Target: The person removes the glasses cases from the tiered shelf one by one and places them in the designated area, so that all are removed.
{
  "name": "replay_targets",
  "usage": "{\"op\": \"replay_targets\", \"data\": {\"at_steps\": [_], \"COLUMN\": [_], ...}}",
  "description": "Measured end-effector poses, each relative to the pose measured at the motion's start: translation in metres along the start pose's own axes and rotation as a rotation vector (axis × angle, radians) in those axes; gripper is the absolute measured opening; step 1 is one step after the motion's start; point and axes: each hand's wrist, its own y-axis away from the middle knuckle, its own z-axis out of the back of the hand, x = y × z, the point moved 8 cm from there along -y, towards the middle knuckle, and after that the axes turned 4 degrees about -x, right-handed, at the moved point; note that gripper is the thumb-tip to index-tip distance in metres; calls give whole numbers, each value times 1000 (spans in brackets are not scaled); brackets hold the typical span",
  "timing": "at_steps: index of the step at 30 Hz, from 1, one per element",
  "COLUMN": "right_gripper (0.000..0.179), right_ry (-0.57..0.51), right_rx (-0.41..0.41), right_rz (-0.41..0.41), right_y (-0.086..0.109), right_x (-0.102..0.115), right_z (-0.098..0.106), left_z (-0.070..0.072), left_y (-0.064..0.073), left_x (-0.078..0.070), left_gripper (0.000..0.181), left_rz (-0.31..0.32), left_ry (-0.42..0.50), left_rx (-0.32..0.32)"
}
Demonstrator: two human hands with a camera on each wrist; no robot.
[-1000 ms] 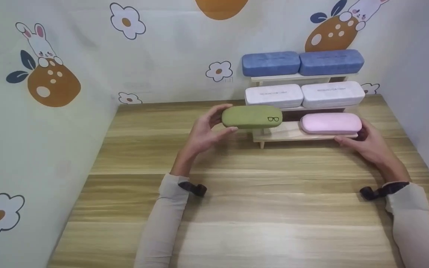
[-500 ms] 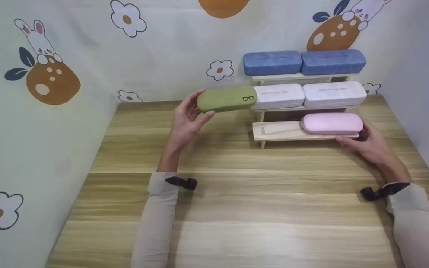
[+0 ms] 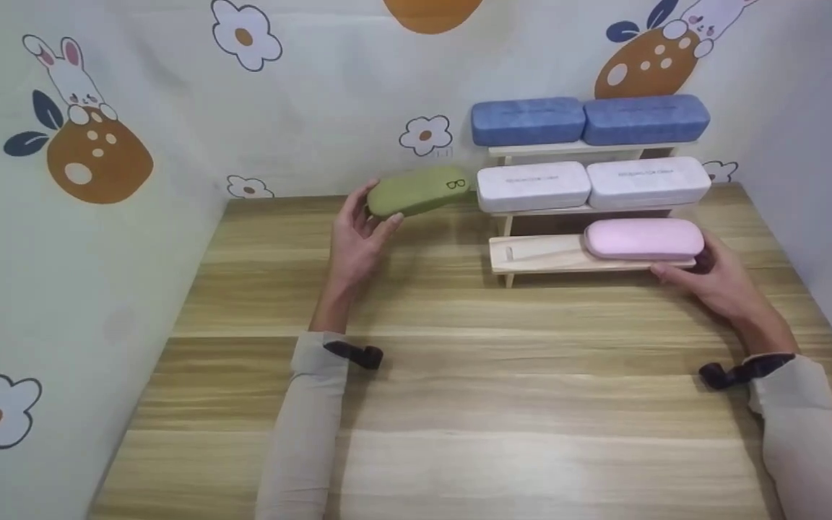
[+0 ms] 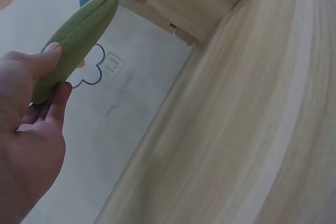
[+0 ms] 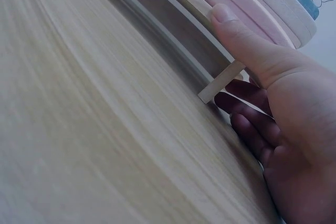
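A wood-grained counter [image 3: 531, 404] is backed by a pale wall covering [image 3: 322, 94], on which outlined flowers [image 3: 247, 35], white rabbits [image 3: 73, 83] and orange-brown fruits [image 3: 123, 159] are printed.

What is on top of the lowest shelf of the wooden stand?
On the lowest shelf, a pink case lies at right; the shelf's surface shows at left. Under the case, it cannot be seen.

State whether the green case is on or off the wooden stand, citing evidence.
Off: the left hand grips the green case in the air, beside the wooden stand.
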Motion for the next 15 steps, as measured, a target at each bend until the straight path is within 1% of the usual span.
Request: {"op": "replay_targets", "data": {"at_steps": [7, 11, 15], "right_gripper": [89, 87, 87], "right_ry": [37, 12, -19], "right_rx": [-6, -11, -13], "right_rz": [-26, -10, 2], "right_y": [1, 0, 0], "right_x": [-1, 0, 2], "right_z": [2, 1, -1], "left_z": [5, 5, 4], "left_y": [-1, -1, -1], "left_x": [20, 32, 42], "left_gripper": [72, 71, 72], "left_rz": [61, 99, 108], "left_ry": [-82, -140, -200], "left_rx": [-9, -5, 3]}}
